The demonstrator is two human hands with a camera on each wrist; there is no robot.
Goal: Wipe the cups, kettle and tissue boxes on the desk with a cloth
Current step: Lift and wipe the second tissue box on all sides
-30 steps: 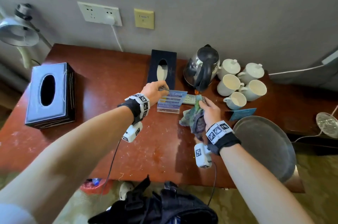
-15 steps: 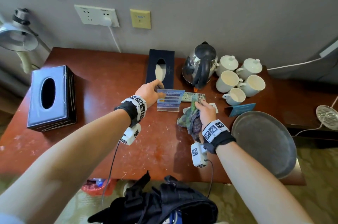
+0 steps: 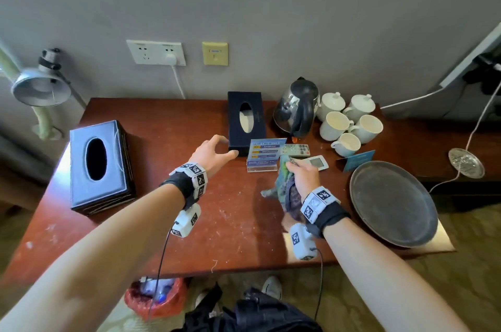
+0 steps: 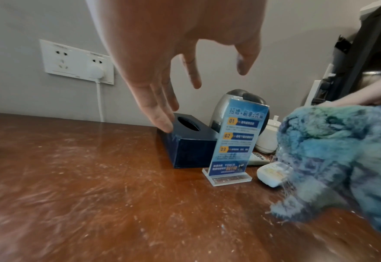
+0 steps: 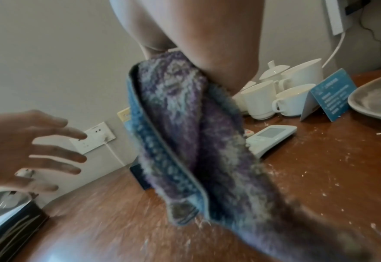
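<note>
A small dark blue tissue box (image 3: 246, 121) lies at the back middle of the desk (image 3: 168, 128). My left hand (image 3: 229, 146) hovers open at its near left corner; its fingers (image 4: 160, 115) are spread, and I cannot tell whether they touch the box. My right hand (image 3: 296, 166) grips a bunched blue-purple cloth (image 3: 284, 188), which hangs down to the desktop. The steel kettle (image 3: 296, 109) stands right of the box, with several white cups (image 3: 349, 120) beside it. A larger dark tissue box (image 3: 99, 166) sits at the far left.
A clear-based sign stand (image 3: 264, 154) is upright just in front of the small box. Two remotes (image 3: 295, 149) (image 3: 317, 162) lie beside it. A blue tent card (image 3: 357, 159) and a round metal tray (image 3: 393, 201) are at the right. The desktop is dusty.
My left hand has come off the sign stand and moved left to the small tissue box's corner, fingers spreading. The right hand with the cloth has drawn back slightly.
</note>
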